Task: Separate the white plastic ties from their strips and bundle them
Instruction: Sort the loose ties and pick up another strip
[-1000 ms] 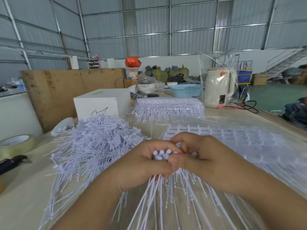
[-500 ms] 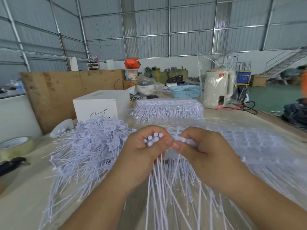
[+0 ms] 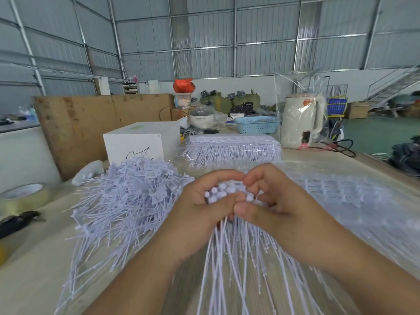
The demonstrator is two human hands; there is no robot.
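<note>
matt white plastic ties [image 3: 127,201], glossy tape roll [image 3: 22,197], raw plywood board [image 3: 91,128]

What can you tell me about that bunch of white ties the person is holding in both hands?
The bunch of ties is a cluster of thin white plastic stems, each topped by a small rounded head. The heads sit packed together, pointing up and away, while the long stems fan out loosely toward the person over the table. The left hand curls around the bunch just below the heads; the right hand pinches it from the other side. It looks stiff yet springy.
</note>
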